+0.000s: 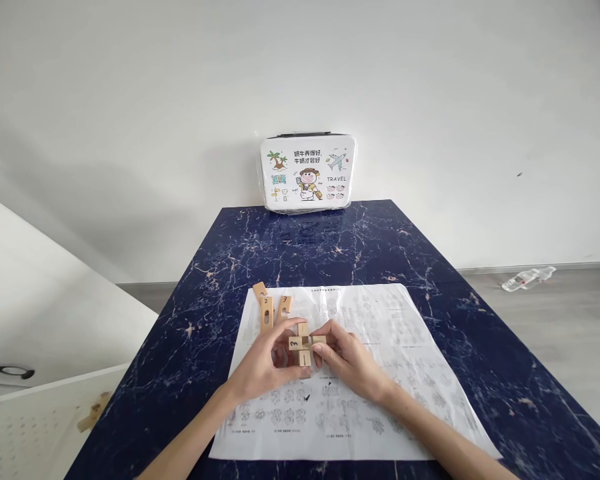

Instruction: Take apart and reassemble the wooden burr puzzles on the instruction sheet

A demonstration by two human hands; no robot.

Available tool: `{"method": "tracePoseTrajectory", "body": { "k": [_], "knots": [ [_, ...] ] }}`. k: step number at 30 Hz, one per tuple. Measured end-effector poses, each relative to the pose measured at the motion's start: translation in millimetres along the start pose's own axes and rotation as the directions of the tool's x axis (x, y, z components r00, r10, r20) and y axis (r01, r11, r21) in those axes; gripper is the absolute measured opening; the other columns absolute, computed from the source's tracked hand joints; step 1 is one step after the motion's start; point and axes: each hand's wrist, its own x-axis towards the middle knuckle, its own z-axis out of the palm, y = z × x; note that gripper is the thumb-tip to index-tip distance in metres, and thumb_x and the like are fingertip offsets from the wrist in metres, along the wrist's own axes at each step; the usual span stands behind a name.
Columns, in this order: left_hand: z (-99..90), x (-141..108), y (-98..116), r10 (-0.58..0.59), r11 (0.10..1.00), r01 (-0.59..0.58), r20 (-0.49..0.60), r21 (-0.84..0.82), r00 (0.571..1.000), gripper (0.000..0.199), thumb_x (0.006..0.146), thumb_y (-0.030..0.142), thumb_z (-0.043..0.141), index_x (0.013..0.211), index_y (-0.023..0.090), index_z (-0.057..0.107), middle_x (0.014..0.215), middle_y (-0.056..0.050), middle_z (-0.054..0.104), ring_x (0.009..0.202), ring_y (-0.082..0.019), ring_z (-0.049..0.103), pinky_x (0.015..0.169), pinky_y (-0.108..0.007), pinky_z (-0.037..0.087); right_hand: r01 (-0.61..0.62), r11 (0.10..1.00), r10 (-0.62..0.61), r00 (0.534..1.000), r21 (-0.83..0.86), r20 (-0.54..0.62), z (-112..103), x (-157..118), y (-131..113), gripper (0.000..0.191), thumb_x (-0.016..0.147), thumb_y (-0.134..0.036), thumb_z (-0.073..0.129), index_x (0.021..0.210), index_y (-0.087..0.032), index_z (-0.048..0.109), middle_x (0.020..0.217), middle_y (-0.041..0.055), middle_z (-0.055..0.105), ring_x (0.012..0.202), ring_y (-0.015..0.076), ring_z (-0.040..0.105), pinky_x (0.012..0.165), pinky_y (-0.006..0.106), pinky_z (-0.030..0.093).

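Between my two hands is a wooden block puzzle (295,343), a cross-shaped cluster of pale pieces with the numbers 3 and 1 written on visible ends. My left hand (263,363) closes round its left side, thumb below and forefinger on top. On the right, my right hand (350,357) pinches a piece that juts from the cluster. Just beyond my left hand lie several loose notched wooden pieces, among them a slotted one marked 2 (267,313) and one marked 3 (285,307). Beneath everything is a printed instruction sheet (420,393) with line drawings.
The dark blue marble-patterned table (325,257) carries a white cartoon-printed case (307,173) against the wall at its far edge. A white perforated basket (25,427) with wooden pieces (94,412) stands at lower left. A clear plastic bottle (527,279) lies on the floor to the right.
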Motion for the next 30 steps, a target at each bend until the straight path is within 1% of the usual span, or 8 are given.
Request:
{"method": "tracePoseTrajectory", "body": {
  "k": [4, 8, 11, 15, 18, 22, 26, 30],
  "knots": [
    [-0.1, -0.5, 1.4, -0.018, 1.0, 0.018, -0.002, -0.011, 1.0, 0.077, 0.082, 0.05, 0.088, 0.148, 0.031, 0.053, 0.105, -0.004, 0.071, 0.078, -0.021, 0.068, 0.068, -0.032, 0.055, -0.04, 0.989, 0.032, 0.998, -0.14, -0.061, -1.5, -1.1, -0.1, 0.032, 0.102, -0.053, 0.061, 0.105, -0.021, 0.061, 0.079, 0.0032, 0.069, 0.069, 0.0179, 0.058, 0.063, 0.032, 0.044],
    [0.2, -0.9, 1.1, 0.025, 0.999, -0.025, -0.005, -0.037, 1.0, 0.073, 0.083, 0.046, 0.089, 0.147, 0.033, 0.056, 0.112, -0.007, 0.072, 0.089, -0.027, 0.072, 0.078, -0.04, 0.06, -0.042, 0.983, 0.034, 0.998, -0.177, -0.05, -1.9, -1.8, -2.3, 0.035, 0.1, -0.057, 0.064, 0.107, -0.022, 0.062, 0.077, 0.0022, 0.068, 0.067, 0.0182, 0.056, 0.061, 0.033, 0.044],
    [0.8, -1.3, 0.1, 0.038, 0.997, -0.038, -0.004, -0.066, 0.999, 0.073, 0.082, 0.046, 0.089, 0.146, 0.033, 0.057, 0.108, -0.008, 0.073, 0.096, -0.031, 0.073, 0.081, -0.044, 0.062, -0.038, 0.984, 0.03, 0.998, -0.174, -0.049, -1.9, -1.5, -4.2, 0.035, 0.099, -0.056, 0.065, 0.111, -0.024, 0.059, 0.078, 0.0015, 0.067, 0.068, 0.019, 0.057, 0.063, 0.033, 0.046],
    [0.7, -2.0, 1.8, 0.013, 0.998, -0.013, -0.007, -0.064, 1.0, 0.074, 0.081, 0.044, 0.09, 0.146, 0.033, 0.056, 0.113, -0.007, 0.073, 0.099, -0.029, 0.073, 0.084, -0.044, 0.063, 0.0, 0.989, -0.001, 1.0, -0.149, -0.007, -4.4, -0.7, -4.4, 0.033, 0.102, -0.053, 0.063, 0.115, -0.024, 0.059, 0.083, 0.0026, 0.07, 0.071, 0.0197, 0.061, 0.065, 0.035, 0.049],
    [0.4, -2.6, 3.7, 0.017, 0.998, -0.017, -0.001, -0.053, 1.0, 0.075, 0.082, 0.044, 0.09, 0.147, 0.033, 0.054, 0.117, -0.007, 0.072, 0.099, -0.028, 0.073, 0.087, -0.045, 0.062, 0.02, 0.991, -0.017, 1.0, -0.134, 0.02, -6.8, -0.8, -3.0, 0.03, 0.105, -0.052, 0.059, 0.112, -0.023, 0.061, 0.086, 0.0044, 0.072, 0.072, 0.0196, 0.063, 0.066, 0.035, 0.048],
    [0.2, -3.6, 2.6, 0.05, 0.997, -0.049, 0.015, -0.068, 0.999, 0.071, 0.085, 0.043, 0.088, 0.146, 0.034, 0.056, 0.114, -0.007, 0.073, 0.098, -0.029, 0.073, 0.084, -0.045, 0.062, 0.019, 0.993, -0.016, 1.0, -0.117, 0.025, -7.6, -0.9, -2.1, 0.033, 0.106, -0.054, 0.057, 0.106, -0.021, 0.06, 0.083, 0.0045, 0.072, 0.07, 0.0186, 0.062, 0.064, 0.033, 0.047],
    [-1.9, -3.8, 0.5, 0.047, 0.998, -0.045, 0.055, -0.048, 0.997, 0.073, 0.083, 0.044, 0.09, 0.147, 0.036, 0.056, 0.112, -0.008, 0.073, 0.095, -0.03, 0.073, 0.079, -0.044, 0.062, 0.004, 0.994, -0.002, 1.0, -0.113, 0.015, -6.9, 0.0, -1.2, 0.035, 0.106, -0.056, 0.056, 0.099, -0.022, 0.058, 0.074, 0.0016, 0.066, 0.064, 0.0165, 0.057, 0.059, 0.031, 0.042],
    [-3.6, -3.3, -1.2, 0.045, 0.998, -0.043, 0.056, -0.044, 0.997, 0.073, 0.082, 0.045, 0.091, 0.146, 0.035, 0.057, 0.112, -0.008, 0.073, 0.095, -0.03, 0.072, 0.081, -0.044, 0.061, -0.012, 0.992, 0.015, 1.0, -0.129, 0.017, -6.7, 0.2, -1.7, 0.037, 0.106, -0.058, 0.055, 0.096, -0.022, 0.057, 0.068, -0.001, 0.061, 0.058, 0.0147, 0.05, 0.056, 0.03, 0.037]
  ]
}}
